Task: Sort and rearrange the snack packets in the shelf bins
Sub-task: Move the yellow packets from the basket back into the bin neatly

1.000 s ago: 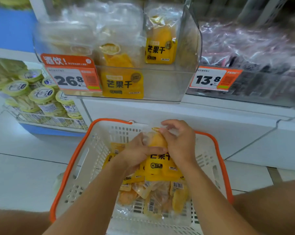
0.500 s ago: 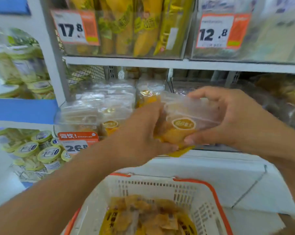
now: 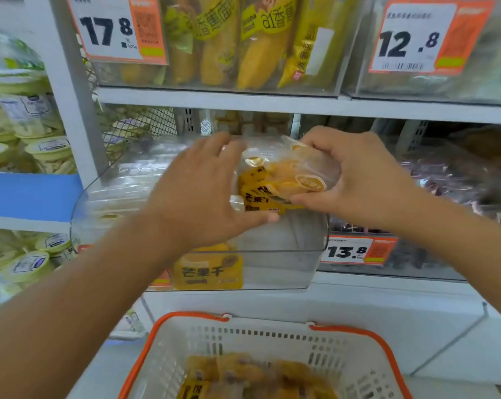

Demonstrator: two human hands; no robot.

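Head camera view of a snack aisle: nearest the lens, a white shopping basket with an orange rim (image 3: 168,338) sits low in the frame, yellow dried-mango packets (image 3: 260,375) heaped in its bottom. Above it, two bare forearms reach to a clear plastic shelf bin (image 3: 286,254) on the middle shelf. The right hand (image 3: 355,177) pinches a dried-mango packet (image 3: 283,180), clear at the top and yellow below, between thumb and curled fingers, holding it tilted over the open top of the bin's right side. The left hand (image 3: 203,194) is spread with fingers straight and thumb out, just left of the packet; blur hides whether it touches the packet. Inside the bin, another yellow mango packet (image 3: 209,272) stands upright against the front wall, with more clear-topped packets (image 3: 128,180) stacked on the left. A 13.8 price tag (image 3: 355,250) marks the neighbouring bin of dark wrapped snacks (image 3: 456,180) on the right. On the shelf above, yellow banana-cake packets (image 3: 243,44) stand in a bin tagged 17.8 (image 3: 116,30), beside a bin tagged 12.8 (image 3: 424,38). Far left, lidded tubs (image 3: 36,151) fill another rack.
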